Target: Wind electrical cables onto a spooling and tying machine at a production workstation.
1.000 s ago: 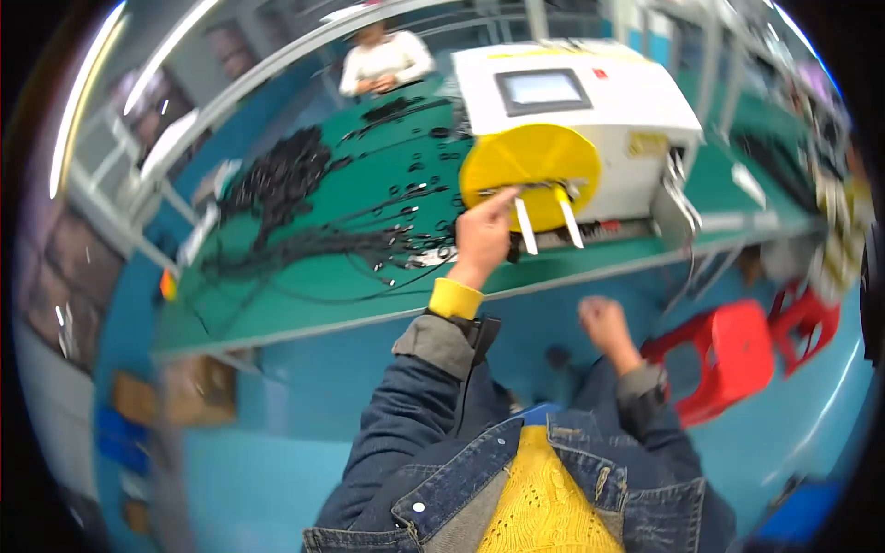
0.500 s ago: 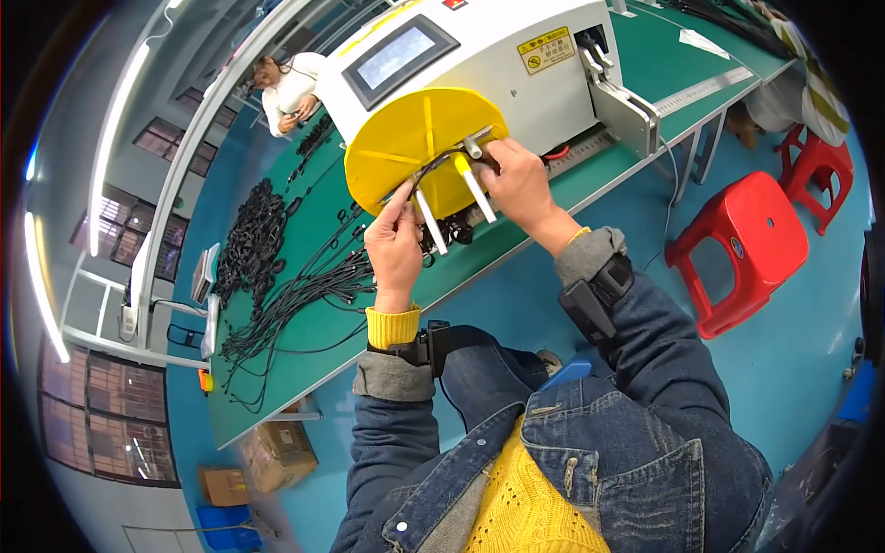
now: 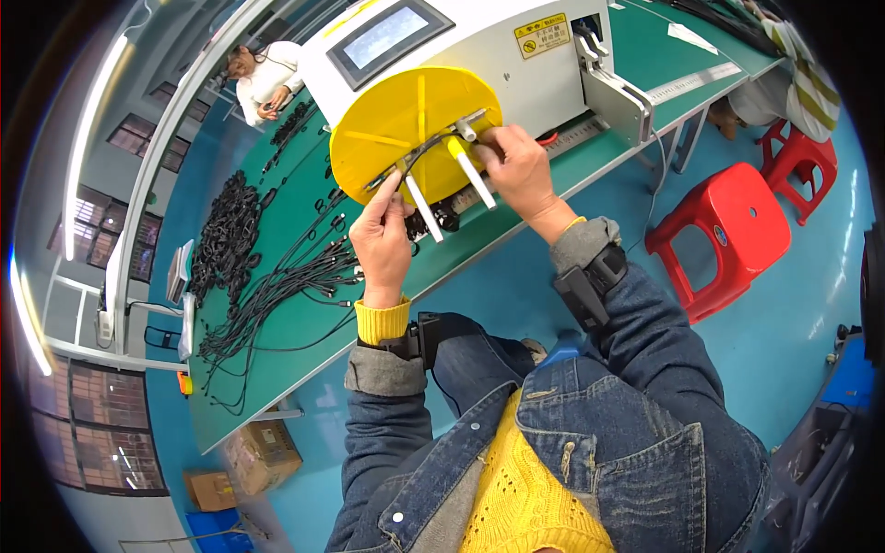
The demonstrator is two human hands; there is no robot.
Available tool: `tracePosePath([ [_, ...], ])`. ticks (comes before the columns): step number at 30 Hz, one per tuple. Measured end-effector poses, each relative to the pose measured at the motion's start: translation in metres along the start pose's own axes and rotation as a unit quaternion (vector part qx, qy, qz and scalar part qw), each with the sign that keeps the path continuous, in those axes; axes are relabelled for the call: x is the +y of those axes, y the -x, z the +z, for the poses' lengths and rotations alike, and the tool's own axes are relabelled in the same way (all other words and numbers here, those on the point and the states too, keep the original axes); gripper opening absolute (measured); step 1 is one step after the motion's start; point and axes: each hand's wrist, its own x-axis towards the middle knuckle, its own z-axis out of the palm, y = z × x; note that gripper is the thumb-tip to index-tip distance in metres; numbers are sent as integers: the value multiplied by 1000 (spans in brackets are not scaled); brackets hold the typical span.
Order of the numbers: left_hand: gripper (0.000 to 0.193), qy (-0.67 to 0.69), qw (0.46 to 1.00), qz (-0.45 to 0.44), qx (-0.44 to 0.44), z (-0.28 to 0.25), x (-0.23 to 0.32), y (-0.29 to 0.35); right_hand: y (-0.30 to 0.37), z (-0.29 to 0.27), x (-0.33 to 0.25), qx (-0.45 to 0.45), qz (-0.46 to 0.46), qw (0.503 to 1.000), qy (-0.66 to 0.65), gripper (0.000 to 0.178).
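Head view: our left hand [image 3: 380, 247] and right hand [image 3: 522, 177] flanked a cable [image 3: 426, 147] on the yellow disc [image 3: 376, 132]; their grip we couldn't tell.

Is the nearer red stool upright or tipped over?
Upright. The nearer red stool has its seat facing up and its visible legs on the blue floor.

smooth plastic disc [image 3: 392, 115], glossy plastic stool [image 3: 749, 214], matt denim jacket [image 3: 636, 461], smooth metal plate [image 3: 619, 109]

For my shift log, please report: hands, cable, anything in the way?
Left hand at lower end of black cable. Right hand near right rim of yellow disc, contact unclear. Cable curves across disc. White rods jut between hands.
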Motion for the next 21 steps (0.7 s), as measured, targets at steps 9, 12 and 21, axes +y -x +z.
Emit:
tracePosePath([
  [9,22,45,999,-29,10,-8,-13,-3,86,-109,56,-349,175,912,124,17],
  [12,23,87,996,-17,6,-4,-14,-6,110,-148,66,-371,255,879,157,20],
  [21,21,38,999,-29,24,-16,0,9,147,-158,32,-349,285,885,120,19],
])
